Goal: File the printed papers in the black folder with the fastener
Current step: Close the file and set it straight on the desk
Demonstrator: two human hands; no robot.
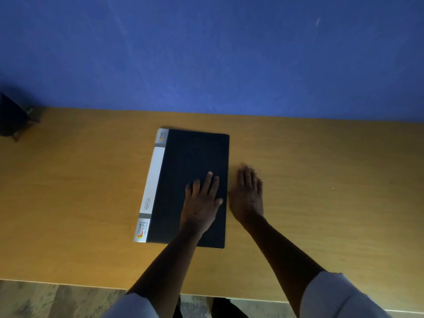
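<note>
Black folder [190, 180] lying shut on wooden table [321, 180]. Left hand [202, 200] flat on cover, fingers spread, gripping nothing. Right hand [249, 196] flat beside right edge, gripping nothing. Probably light, bendy, smooth. Best lifted by that open right edge.

A single head-worn, wide-angle camera looked forward and steeply down from above the near edge of the table [68, 203], close enough that both forearms rose from the bottom of the frame. It faced the blue wall [229, 53], which filled the upper third. The tabletop spanned the middle band, its back edge bowed by the lens. A strip of floor [46, 299] showed along the bottom.
</note>
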